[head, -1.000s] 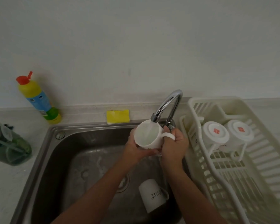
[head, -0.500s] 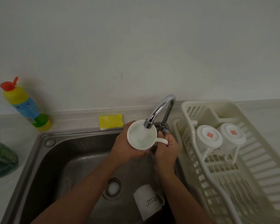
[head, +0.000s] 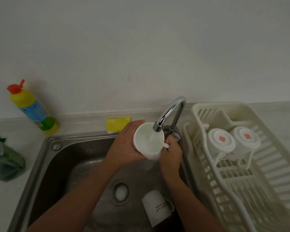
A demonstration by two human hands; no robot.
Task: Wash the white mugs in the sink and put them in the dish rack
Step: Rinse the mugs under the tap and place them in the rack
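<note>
Forearms reach forward and converge: left hand cups the side of a white mug, right hand grips its handle, fingers curled.

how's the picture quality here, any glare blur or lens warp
Head view: dim, flat light; glare streak along the chrome faucet; wide-angle lens stretches the dish rack toward the corner; green object at the left edge is smeared; soft shadow beside the detergent bottle; held mug looks fairly sharp.
</note>
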